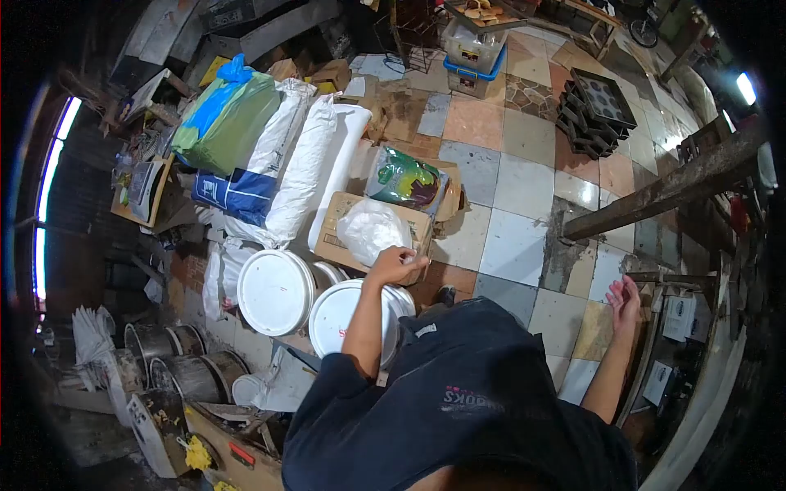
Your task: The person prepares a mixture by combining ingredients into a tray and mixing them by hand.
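My left hand (395,266) is at the near right edge of a crumpled clear plastic bag with white contents (372,231). The bag lies on top of a brown cardboard box (334,245). That hand's fingers are loosely bent and apart, and no firm grip on the bag shows. Held out to the right, over the tiled floor, my right hand (624,301) is open with nothing in it. Two white lidded buckets (274,292) (348,322) stand beside my left forearm. Behind the box sits a green and purple printed package (407,177) in an open carton.
Long white sacks (303,168) and a green bag (225,123) are piled at the left. Dark metal trays (602,106) are stacked on the floor at the back right. A wooden post (647,199) slants in from the right. Clear bins (473,61) stand at the back.
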Action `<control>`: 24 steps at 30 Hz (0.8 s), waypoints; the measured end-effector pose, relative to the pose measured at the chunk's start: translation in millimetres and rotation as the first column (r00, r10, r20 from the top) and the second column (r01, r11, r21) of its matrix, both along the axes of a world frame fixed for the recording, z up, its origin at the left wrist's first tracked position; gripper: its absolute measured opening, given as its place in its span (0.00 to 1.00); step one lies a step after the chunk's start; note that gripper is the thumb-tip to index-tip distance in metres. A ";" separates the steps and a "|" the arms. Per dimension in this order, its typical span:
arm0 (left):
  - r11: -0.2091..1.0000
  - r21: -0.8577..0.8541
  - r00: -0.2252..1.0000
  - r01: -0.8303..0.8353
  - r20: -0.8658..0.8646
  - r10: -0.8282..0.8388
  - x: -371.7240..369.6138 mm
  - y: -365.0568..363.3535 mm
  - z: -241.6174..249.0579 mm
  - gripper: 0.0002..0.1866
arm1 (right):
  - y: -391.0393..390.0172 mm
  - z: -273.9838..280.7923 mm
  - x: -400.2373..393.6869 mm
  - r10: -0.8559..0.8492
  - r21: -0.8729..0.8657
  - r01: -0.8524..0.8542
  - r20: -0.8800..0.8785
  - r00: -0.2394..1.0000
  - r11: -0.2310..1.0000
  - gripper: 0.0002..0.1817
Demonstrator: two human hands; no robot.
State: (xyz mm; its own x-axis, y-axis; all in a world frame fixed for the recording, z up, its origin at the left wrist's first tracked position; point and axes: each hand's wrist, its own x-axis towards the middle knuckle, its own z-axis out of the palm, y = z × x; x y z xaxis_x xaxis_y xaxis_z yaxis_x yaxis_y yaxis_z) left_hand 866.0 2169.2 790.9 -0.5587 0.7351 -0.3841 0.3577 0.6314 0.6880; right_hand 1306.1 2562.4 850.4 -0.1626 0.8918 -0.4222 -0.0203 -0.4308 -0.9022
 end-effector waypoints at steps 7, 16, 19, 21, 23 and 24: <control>0.836 0.176 0.777 -0.519 -0.310 0.548 -61.9 -32.9 -67.7 0.30 | -59.9 -69.9 14.7 0.086 -0.277 -0.047 0.134 0.987 0.960 0.21; 0.896 -0.397 0.854 -0.198 -0.519 -0.042 -101.9 -24.8 -175.8 0.16 | -176.0 -114.2 96.7 0.039 -0.413 0.114 0.344 0.938 0.904 0.16; 0.950 -0.239 0.727 -0.200 -0.687 -0.019 -122.4 -51.2 -226.7 0.16 | -204.9 -114.3 123.4 0.016 -0.500 0.266 0.490 0.872 0.824 0.16; 0.856 -0.353 0.758 -0.379 -0.649 0.068 -128.8 -48.5 -229.6 0.18 | -225.9 -123.4 142.7 -0.059 -0.500 0.338 0.493 0.868 0.797 0.17; 0.871 -0.287 0.769 -0.399 -0.622 0.147 -124.0 -37.4 -207.0 0.19 | -246.3 -136.8 157.5 -0.034 -0.491 0.356 0.551 0.834 0.795 0.18; 0.886 -0.242 0.760 -0.395 -0.627 0.168 -116.9 -30.5 -191.6 0.19 | -251.8 -140.8 161.2 -0.062 -0.485 0.373 0.543 0.837 0.791 0.18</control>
State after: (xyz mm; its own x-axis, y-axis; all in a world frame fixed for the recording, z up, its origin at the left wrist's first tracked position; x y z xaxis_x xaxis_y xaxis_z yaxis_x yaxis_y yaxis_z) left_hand 749.1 2138.7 599.3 -0.9134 0.3914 -0.1119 0.3768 0.9169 0.1317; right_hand 1467.3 2310.6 709.6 0.3656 0.4581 -0.8102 0.1825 -0.8889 -0.4202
